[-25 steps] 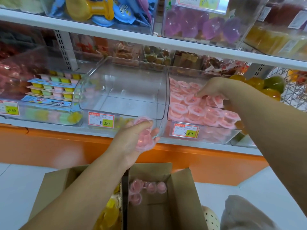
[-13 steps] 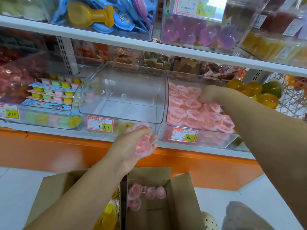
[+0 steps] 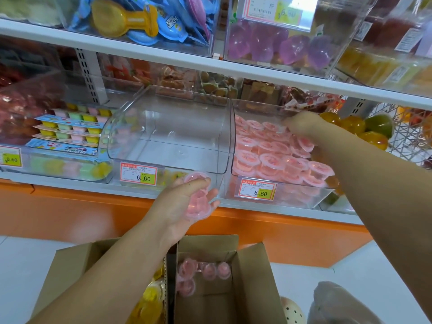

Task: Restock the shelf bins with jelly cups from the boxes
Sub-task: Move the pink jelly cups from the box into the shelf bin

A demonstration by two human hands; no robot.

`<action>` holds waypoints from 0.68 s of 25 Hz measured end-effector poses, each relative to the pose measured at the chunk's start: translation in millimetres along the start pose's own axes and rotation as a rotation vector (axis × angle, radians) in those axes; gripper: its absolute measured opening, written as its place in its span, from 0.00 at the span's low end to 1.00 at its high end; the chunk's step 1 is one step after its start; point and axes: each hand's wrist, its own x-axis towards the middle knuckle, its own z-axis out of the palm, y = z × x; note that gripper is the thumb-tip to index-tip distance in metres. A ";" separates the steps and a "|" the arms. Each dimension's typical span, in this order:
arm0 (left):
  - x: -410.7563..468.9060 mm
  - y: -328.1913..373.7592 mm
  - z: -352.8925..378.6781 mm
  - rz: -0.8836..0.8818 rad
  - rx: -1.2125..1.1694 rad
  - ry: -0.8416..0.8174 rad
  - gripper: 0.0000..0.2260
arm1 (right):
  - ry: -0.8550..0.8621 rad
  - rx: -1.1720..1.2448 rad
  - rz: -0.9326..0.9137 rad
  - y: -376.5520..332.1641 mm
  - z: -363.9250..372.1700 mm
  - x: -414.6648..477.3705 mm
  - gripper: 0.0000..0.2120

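My left hand [image 3: 184, 204] holds a stack of pink jelly cups [image 3: 198, 199] in front of the shelf edge, just below the clear lid [image 3: 170, 134] of the middle bin. My right hand [image 3: 301, 123] reaches deep into the right-hand bin [image 3: 275, 197], over its pile of pink jelly cups [image 3: 273, 155]; its fingers are blurred and whether they hold a cup is unclear. Below, an open cardboard box [image 3: 257, 288] on the floor holds a few pink cups [image 3: 201, 272]. A second box [image 3: 67, 272] to its left shows yellow cups [image 3: 149, 300].
A left bin holds trays of small pastel jellies [image 3: 70, 129]. Orange and green fruit jellies [image 3: 364, 129] sit in a wire basket at the right. An upper shelf [image 3: 163, 54] carries purple and blue sweets. An orange base panel [image 3: 70, 213] runs under the shelf.
My right hand has pushed farther back into the pink-cup bin. My left hand with its cups has barely moved.
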 end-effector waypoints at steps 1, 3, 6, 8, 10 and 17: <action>-0.7 -0.1 0.7 -0.002 0.001 0.002 0.12 | 0.003 0.076 0.026 4.5 1.4 -0.2 0.16; -1.1 -1.0 1.6 -0.004 -0.008 0.010 0.14 | 0.022 0.177 0.074 7.5 7.8 2.8 0.19; -1.2 -1.0 3.2 -0.008 -0.026 0.018 0.15 | -0.011 0.098 0.040 -2.5 18.0 2.5 0.22; -0.6 -0.6 3.5 -0.003 -0.018 0.022 0.15 | -0.013 0.084 -0.005 -8.3 21.4 0.9 0.22; -0.2 -0.3 2.5 -0.003 -0.013 0.019 0.14 | 0.004 0.055 -0.026 -1.3 21.1 1.5 0.19; 2.4 -0.8 1.0 -0.028 -0.014 0.022 0.11 | 0.035 0.090 -0.076 14.6 31.4 -27.0 0.17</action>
